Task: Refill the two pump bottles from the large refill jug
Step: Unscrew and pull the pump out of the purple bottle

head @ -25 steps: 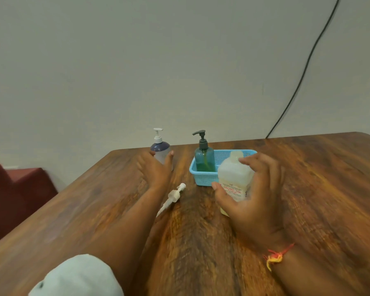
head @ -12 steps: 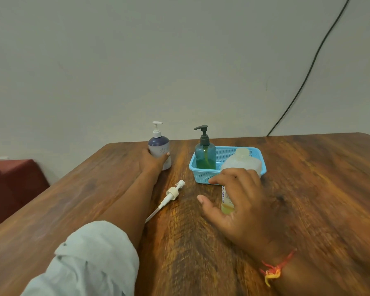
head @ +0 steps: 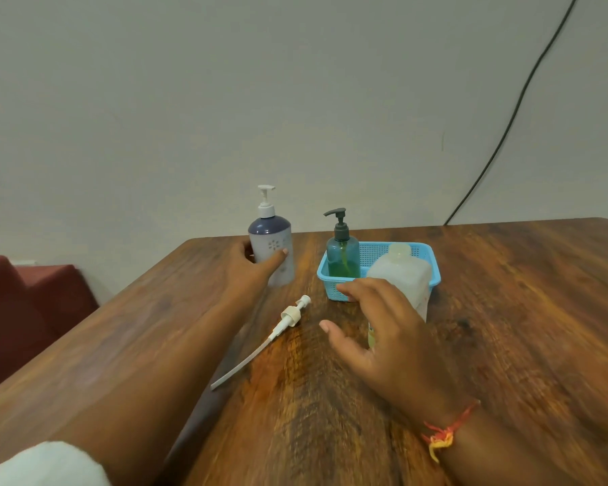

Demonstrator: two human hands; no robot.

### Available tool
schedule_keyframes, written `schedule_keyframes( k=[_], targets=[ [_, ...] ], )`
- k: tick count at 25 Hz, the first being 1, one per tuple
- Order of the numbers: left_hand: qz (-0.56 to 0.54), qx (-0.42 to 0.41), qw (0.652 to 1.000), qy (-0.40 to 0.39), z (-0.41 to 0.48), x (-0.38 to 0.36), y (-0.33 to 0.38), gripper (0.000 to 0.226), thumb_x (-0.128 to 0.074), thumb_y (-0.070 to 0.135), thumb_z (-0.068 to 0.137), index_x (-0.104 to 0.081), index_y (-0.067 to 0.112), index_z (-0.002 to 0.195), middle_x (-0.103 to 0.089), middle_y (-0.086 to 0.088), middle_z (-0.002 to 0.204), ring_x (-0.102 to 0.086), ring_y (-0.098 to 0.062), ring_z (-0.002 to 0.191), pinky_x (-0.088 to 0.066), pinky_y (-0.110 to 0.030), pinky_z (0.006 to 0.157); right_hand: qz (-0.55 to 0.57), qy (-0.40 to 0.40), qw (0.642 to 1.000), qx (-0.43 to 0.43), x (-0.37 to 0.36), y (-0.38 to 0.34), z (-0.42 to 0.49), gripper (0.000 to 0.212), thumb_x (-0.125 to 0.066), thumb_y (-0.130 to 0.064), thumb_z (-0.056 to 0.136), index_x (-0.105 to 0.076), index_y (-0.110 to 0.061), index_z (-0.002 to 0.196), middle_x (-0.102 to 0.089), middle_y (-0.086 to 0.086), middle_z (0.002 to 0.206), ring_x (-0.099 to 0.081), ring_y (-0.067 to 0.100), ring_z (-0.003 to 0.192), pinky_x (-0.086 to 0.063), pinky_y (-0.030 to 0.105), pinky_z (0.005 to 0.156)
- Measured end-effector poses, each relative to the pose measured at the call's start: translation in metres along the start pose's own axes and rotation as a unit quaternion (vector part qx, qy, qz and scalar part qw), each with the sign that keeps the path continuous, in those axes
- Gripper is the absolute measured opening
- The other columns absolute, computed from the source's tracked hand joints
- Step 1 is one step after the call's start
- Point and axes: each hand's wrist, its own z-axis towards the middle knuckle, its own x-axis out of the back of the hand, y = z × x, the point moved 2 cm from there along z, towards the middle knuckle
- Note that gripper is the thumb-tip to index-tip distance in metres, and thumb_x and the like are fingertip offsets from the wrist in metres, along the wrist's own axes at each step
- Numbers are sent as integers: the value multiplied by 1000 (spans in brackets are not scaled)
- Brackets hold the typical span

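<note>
A white pump bottle with a purple top (head: 272, 250) stands upright at the table's far left, and my left hand (head: 250, 271) is wrapped around its lower body. A green pump bottle (head: 343, 257) stands in the left end of a blue basket (head: 422, 254). The translucent refill jug (head: 408, 275) stands on the table right in front of the basket, with a little yellowish liquid at its bottom. My right hand (head: 383, 331) hovers in front of the jug with fingers spread, and whether it touches the jug is hidden. A loose white pump head with its long tube (head: 290, 315) lies between my arms.
The wooden table (head: 506, 327) stretches wide to the right and toward me. A dark red seat (head: 25, 310) sits beyond the table's left edge. A black cable (head: 513, 114) runs down the wall behind the far right corner.
My right hand let go of the jug, which now stands in front of the basket, and drew back toward me. My left hand stayed on the white pump bottle. The view shifted slightly.
</note>
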Motion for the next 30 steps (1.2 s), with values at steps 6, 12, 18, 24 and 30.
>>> schedule_keyframes(
  k=[6,12,18,24,30],
  targets=[
    [-188,34,965,-180,-101,8,33,69,-84,41,74,-55,25,135,-73,-1,123,-71,-22,115,-61,-42,91,121,-115,982,-93,-13,3,-2,87,-57,-77,84,-19,-42,154,-40,-29,135,-40,-24,119,-37,-5,81],
    [-186,50,945,-264,-141,-2,44,81,-86,39,74,-45,42,144,-65,0,134,-66,-22,122,-59,-43,95,177,-137,966,-126,-14,14,-5,96,-67,-72,77,-12,-51,152,-41,-42,122,-46,-17,117,-47,3,73],
    [-221,37,947,-232,-129,2,67,40,-56,43,98,-73,17,123,-76,-8,118,-72,-17,103,-58,-27,82,195,-151,959,-140,-16,11,-4,75,-73,-70,71,-27,-65,130,-51,-37,117,-50,-16,110,-49,10,76],
    [-186,35,950,-249,-124,-1,69,39,-62,43,95,-76,15,119,-77,-9,115,-73,-19,104,-60,-35,91,210,-165,953,-144,-15,10,-5,72,-76,-65,69,-31,-59,125,-54,-31,114,-51,-15,108,-46,4,77],
    [-240,57,944,-219,-125,-9,77,23,-71,34,93,-80,15,102,-80,-7,96,-77,-16,84,-60,-26,69,211,-152,953,-154,-15,9,-6,79,-75,-70,66,-37,-46,130,-57,-24,117,-56,-10,106,-53,17,78]
  ],
)
